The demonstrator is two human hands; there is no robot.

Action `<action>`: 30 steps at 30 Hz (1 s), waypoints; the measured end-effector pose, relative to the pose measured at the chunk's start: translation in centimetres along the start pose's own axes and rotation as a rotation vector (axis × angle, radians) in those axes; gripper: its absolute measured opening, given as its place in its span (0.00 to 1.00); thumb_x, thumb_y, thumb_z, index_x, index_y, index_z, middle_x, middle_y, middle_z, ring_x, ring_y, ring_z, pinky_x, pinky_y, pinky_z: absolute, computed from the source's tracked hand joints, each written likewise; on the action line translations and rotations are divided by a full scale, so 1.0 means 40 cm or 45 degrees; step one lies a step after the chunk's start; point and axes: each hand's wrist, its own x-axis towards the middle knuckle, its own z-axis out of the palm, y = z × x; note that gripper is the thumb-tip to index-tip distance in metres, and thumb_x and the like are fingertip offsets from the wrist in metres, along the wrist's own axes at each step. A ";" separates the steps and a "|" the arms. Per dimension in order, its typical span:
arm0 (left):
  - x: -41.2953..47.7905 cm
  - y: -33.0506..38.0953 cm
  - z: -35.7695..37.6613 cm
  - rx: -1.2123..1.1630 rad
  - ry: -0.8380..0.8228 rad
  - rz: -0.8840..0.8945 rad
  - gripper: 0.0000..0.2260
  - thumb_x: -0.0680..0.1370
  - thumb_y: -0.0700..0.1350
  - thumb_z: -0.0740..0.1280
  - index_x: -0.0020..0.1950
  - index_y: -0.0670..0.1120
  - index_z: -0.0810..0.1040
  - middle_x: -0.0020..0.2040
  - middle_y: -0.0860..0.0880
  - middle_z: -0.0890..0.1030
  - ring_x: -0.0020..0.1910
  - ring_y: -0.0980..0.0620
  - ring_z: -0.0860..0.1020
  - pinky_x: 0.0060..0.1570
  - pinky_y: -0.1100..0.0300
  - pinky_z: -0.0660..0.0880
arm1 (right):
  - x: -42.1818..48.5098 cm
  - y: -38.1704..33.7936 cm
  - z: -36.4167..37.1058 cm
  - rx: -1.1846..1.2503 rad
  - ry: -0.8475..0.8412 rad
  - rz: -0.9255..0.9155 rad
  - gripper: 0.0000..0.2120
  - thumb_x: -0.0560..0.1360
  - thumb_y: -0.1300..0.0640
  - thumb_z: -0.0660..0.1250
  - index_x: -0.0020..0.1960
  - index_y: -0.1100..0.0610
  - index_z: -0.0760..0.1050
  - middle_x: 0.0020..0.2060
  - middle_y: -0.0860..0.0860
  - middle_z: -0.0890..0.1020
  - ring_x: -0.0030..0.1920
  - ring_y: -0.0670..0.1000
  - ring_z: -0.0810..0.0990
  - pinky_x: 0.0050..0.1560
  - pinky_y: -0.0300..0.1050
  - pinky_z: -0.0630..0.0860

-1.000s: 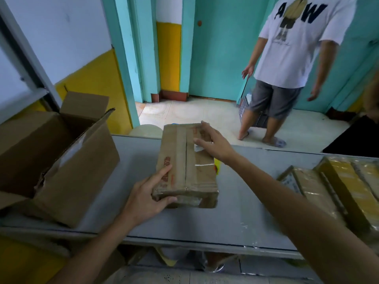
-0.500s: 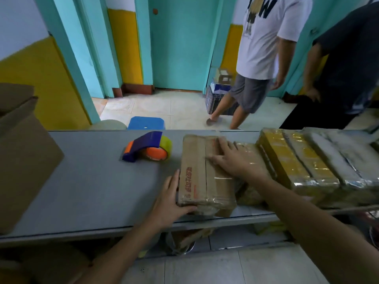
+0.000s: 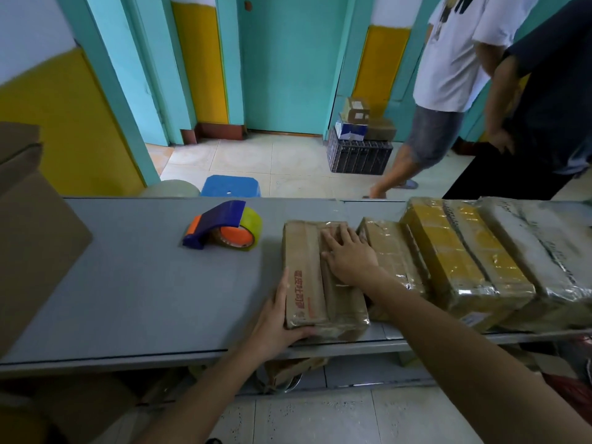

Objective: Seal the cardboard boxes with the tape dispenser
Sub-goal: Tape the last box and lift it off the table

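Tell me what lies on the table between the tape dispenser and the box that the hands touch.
Nothing; the head view shows only bare grey table between the tape dispenser and the cardboard box.

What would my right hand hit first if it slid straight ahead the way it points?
Probably nothing: beyond the box the right hand finds bare table; the tape dispenser lies to its left.
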 end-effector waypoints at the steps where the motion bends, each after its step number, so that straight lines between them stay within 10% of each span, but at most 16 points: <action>1: 0.007 0.000 0.004 0.005 0.021 0.017 0.52 0.64 0.57 0.76 0.71 0.60 0.38 0.74 0.49 0.59 0.69 0.56 0.62 0.67 0.63 0.61 | 0.005 0.001 -0.001 -0.020 -0.003 0.012 0.26 0.82 0.45 0.46 0.77 0.49 0.43 0.76 0.60 0.43 0.76 0.59 0.42 0.74 0.54 0.43; 11: 0.045 0.025 -0.086 0.429 -0.073 -0.116 0.57 0.62 0.71 0.68 0.74 0.54 0.31 0.77 0.47 0.47 0.75 0.46 0.51 0.72 0.47 0.54 | 0.046 -0.033 -0.098 0.187 0.166 -0.061 0.26 0.81 0.52 0.53 0.77 0.54 0.50 0.76 0.57 0.55 0.75 0.57 0.52 0.74 0.54 0.54; 16: -0.004 0.031 -0.342 0.449 0.430 0.042 0.42 0.67 0.70 0.57 0.74 0.47 0.61 0.72 0.47 0.65 0.71 0.49 0.62 0.71 0.52 0.60 | 0.092 -0.235 -0.266 0.423 0.363 -0.299 0.26 0.82 0.51 0.54 0.77 0.53 0.51 0.75 0.55 0.58 0.74 0.55 0.56 0.71 0.50 0.57; 23: -0.194 0.069 -0.797 0.654 0.900 0.241 0.30 0.72 0.60 0.57 0.65 0.42 0.74 0.64 0.44 0.75 0.64 0.47 0.71 0.64 0.64 0.61 | 0.148 -0.660 -0.477 0.629 0.603 -0.782 0.23 0.81 0.51 0.56 0.75 0.52 0.60 0.71 0.55 0.67 0.69 0.56 0.65 0.66 0.50 0.63; 30: -0.436 -0.114 -1.140 0.754 1.158 -0.187 0.15 0.79 0.46 0.64 0.63 0.42 0.75 0.63 0.43 0.75 0.64 0.44 0.70 0.64 0.54 0.63 | 0.165 -0.965 -0.451 0.845 0.177 -0.658 0.27 0.79 0.43 0.56 0.75 0.53 0.58 0.65 0.58 0.73 0.64 0.59 0.73 0.61 0.55 0.72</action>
